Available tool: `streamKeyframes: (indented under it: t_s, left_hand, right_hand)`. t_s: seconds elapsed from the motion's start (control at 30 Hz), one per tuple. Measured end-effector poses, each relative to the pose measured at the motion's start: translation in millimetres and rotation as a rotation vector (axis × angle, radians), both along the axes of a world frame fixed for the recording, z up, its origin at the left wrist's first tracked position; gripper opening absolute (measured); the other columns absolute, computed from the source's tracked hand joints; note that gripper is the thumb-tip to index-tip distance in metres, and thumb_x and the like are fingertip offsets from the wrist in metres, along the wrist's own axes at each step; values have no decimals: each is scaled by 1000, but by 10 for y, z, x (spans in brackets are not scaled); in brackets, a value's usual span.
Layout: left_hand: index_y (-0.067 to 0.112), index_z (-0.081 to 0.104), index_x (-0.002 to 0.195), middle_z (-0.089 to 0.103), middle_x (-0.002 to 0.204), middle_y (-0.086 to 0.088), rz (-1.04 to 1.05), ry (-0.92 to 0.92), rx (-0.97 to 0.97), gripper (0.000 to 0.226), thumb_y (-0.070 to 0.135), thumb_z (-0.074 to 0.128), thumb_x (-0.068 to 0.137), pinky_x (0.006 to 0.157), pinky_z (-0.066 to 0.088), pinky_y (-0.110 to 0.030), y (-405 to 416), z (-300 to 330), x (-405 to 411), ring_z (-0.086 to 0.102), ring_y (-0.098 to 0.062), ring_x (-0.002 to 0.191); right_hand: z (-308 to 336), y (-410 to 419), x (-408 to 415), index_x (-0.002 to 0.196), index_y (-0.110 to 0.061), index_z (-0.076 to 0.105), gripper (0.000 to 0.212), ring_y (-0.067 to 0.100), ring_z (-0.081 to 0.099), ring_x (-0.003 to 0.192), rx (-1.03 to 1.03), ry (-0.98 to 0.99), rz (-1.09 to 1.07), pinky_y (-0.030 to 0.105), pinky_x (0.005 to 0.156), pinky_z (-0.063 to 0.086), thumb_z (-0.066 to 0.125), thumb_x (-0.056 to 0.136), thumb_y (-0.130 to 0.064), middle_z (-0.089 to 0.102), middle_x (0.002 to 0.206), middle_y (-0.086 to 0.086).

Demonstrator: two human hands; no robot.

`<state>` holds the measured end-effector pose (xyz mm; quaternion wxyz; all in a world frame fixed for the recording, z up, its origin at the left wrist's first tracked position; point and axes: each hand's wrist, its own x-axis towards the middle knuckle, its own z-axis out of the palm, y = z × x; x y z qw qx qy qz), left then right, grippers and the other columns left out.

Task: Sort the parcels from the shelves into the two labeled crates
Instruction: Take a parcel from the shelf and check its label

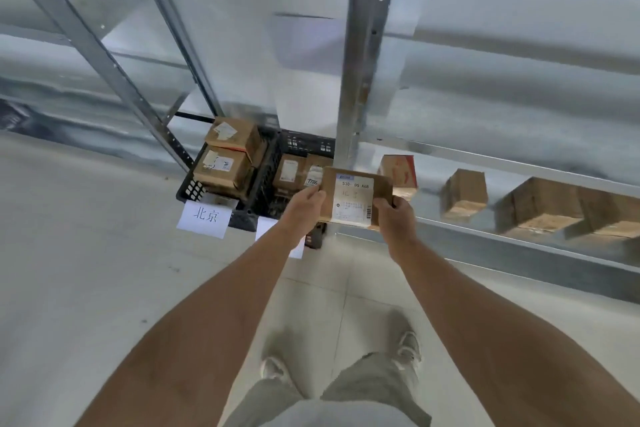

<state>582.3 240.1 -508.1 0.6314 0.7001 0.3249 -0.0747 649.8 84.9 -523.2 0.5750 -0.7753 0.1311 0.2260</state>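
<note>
Head view, held parcel: a flat brown cardboard parcel [356, 198] is held up in front of the person, label side facing the camera, above the near edge of the low shelf [519, 163].
Shipping label: a white label [354, 198] covers most of the parcel's face; its top line reads "530- 05 A68", and the smaller print below is too blurred to read.
Left grip: the left hand [304, 206] holds the parcel's left edge, fingers curled round it, thumb on the front face.
Right grip: the right hand [394, 218] holds the parcel's lower right corner, thumb on the front, the other fingers behind.
Left crate: a black slatted crate [194, 189] stands on the floor to the left of the metal upright [363, 55]; it holds at least two brown boxes [225, 156], stacked, each with a white label on top.
Crate sign: a white paper sign [205, 218] with the characters 北京 hangs on the near side of the left crate.
Right crate: a second black crate [304, 146] stands just beside the first, to its right; it holds labelled brown parcels [291, 173], partly hidden by the left hand.
Second sign: a white sheet [266, 229] hangs at this crate's near side, its writing hidden behind the left forearm.
Shelf parcels: on the low shelf to the right sit a red-and-white box [400, 172], a small brown box [465, 194] and a larger brown box [554, 206].
Floor: pale tiles [86, 270]; the person's two shoes show at the near edge.
</note>
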Motion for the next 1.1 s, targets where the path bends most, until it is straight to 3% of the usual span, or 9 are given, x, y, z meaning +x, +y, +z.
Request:
streamKeyframes:
  t_s: [0.2,0.27,0.4,0.5,0.57,0.73,0.9,1.0,1.1]
  left_hand:
    - [25,65,100,70,113,-14,-39,31,24,27,18,39,105,87,51,-43,973,-83,-339,64,-29,102]
    - [16,66,115,70,112,-11,-48,39,32,29,18,39,105,78,48,-31,1275,-186,-341,64,-26,99]
    - [14,64,109,67,105,-10,-46,95,21,24,18,40,104,78,43,-36,1840,-388,-319,58,-26,92]
    - [14,64,116,65,111,-6,-20,143,-2,25,20,42,104,91,47,-35,2290,-533,-221,60,-23,101]
    - [23,63,103,64,111,-6,-10,166,-8,21,21,42,104,94,46,-37,2613,-622,-93,60,-23,102]
    - [12,54,137,63,127,-4,-4,239,0,35,23,41,106,103,46,-38,3364,-888,269,58,-23,117]
    - [15,53,141,61,134,-4,-35,299,7,40,27,42,105,105,46,-43,3980,-1180,437,57,-24,121]
    - [15,60,134,65,127,-3,-56,315,1,35,24,42,105,100,47,-40,4352,-1360,490,60,-22,114]
    - [17,62,128,66,117,-2,-84,338,22,32,21,41,105,81,48,-29,4767,-1634,538,61,-20,102]
  right_hand:
    - [-118,946,-375,119,-6,62,28,30,68,94,-22,54,-7,42,82,57,51,94,-14,71,103,12]
    - [-208,1226,-398,120,-7,61,29,24,68,91,-26,71,-6,36,75,56,51,94,-15,71,102,9]
    - [-397,1794,-365,117,-8,59,24,18,65,81,-22,90,8,25,59,51,52,95,-13,69,100,8]
    - [-608,2252,-255,123,-10,59,32,23,67,89,-27,136,22,38,72,59,53,93,-18,70,103,7]
    - [-769,2589,-135,125,-14,60,36,25,68,92,-30,175,30,48,82,60,54,90,-24,71,101,3]
    - [-1071,3326,194,124,-16,61,44,24,69,94,-58,221,43,46,86,59,56,84,-31,72,101,1]
    - [-1289,3909,377,117,-16,62,24,24,68,95,-75,246,42,38,81,58,53,94,-18,71,101,3]
    - [-1495,4261,386,122,-14,60,27,18,66,90,-85,265,32,27,67,52,54,96,-19,70,103,2]
    - [-1799,4654,331,126,-12,58,32,15,65,89,-96,288,10,25,67,50,53,97,-21,70,106,3]
